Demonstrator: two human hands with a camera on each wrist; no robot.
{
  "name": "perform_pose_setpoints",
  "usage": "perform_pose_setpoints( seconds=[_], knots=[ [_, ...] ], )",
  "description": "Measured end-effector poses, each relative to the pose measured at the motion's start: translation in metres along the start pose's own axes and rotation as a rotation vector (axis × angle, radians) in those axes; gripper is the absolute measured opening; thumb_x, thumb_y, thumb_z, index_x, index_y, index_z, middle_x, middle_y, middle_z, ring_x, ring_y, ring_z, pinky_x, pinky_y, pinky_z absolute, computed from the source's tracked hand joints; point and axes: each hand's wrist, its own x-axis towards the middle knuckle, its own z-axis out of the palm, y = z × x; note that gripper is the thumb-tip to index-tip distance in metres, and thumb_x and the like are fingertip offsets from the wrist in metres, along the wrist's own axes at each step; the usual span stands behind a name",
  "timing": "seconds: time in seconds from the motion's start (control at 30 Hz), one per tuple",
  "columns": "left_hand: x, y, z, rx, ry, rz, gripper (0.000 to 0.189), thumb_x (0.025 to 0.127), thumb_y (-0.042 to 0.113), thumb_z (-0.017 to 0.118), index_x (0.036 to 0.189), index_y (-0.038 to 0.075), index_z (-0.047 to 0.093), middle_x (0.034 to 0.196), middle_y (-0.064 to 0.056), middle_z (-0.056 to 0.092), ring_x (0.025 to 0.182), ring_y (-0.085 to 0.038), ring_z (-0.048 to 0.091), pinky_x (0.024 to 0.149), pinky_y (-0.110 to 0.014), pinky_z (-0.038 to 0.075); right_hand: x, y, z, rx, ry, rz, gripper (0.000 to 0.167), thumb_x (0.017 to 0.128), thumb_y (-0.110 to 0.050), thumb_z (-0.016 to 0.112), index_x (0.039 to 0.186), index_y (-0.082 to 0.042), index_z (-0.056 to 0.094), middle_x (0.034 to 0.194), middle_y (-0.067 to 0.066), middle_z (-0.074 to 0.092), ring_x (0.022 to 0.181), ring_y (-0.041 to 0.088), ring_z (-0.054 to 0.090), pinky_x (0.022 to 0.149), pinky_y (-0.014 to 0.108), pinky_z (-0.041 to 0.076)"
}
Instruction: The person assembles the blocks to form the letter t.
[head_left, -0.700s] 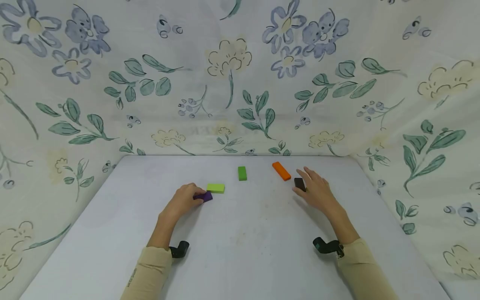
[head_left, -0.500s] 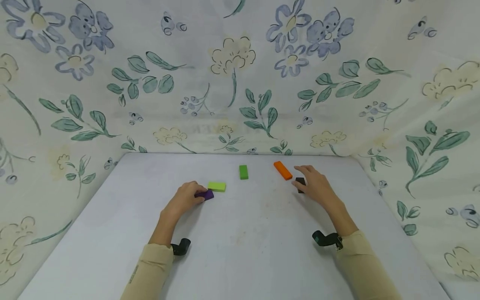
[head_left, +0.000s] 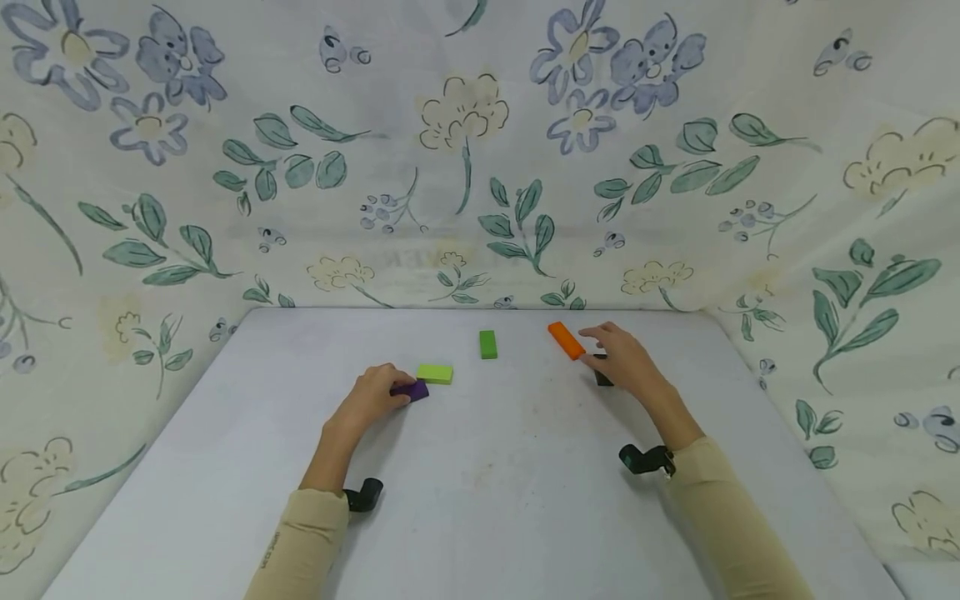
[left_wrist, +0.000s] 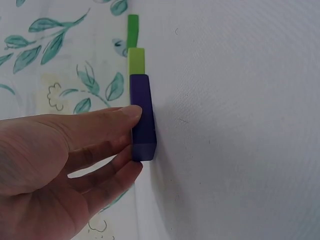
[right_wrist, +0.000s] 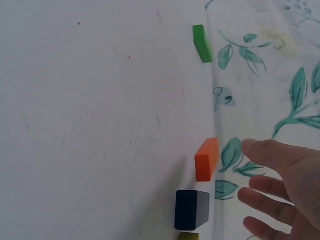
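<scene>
My left hand pinches a dark purple block between thumb and fingers at the left of the white table. The purple block's far end lies beside a lime green block. My right hand hovers over a black block, which it partly covers in the head view. Its fingers are spread and hold nothing. Close to its thumb and fingertips lies an orange block, not touched in the right wrist view.
A green block lies at the back middle of the white table. The end of a yellowish block shows beside the black one in the right wrist view. A floral cloth hangs behind the table.
My right hand has shifted left and slightly away from me, from the black block toward the orange one. The left hand stays on the purple block.
</scene>
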Motion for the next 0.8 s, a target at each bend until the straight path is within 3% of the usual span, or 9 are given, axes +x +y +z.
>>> perform_pose_setpoints(
  seconds=[0.37,0.8],
  knots=[
    [-0.004,0.0,0.003,-0.025,-0.009,-0.039,0.031,0.086,0.003,0.071,0.116,0.0,0.07,0.114,-0.02,0.067,0.112,-0.038,0.062,0.096,-0.053,0.049,0.015,-0.001,-0.002,0.005,-0.056,-0.01,0.053,0.088,-0.023,0.074,0.135,-0.007,0.058,0.131,0.021,0.058,0.11,0.035,0.063,0.088,0.047,0.055],
    [-0.002,0.0,0.002,-0.025,0.001,-0.021,0.03,0.086,0.004,0.072,0.116,0.0,0.07,0.111,-0.019,0.068,0.109,-0.036,0.063,0.093,-0.052,0.05,0.032,0.008,-0.001,0.035,-0.143,0.052,0.052,0.09,-0.02,0.072,0.138,-0.008,0.055,0.135,0.02,0.055,0.115,0.034,0.06,0.091,0.046,0.055]
  ],
)
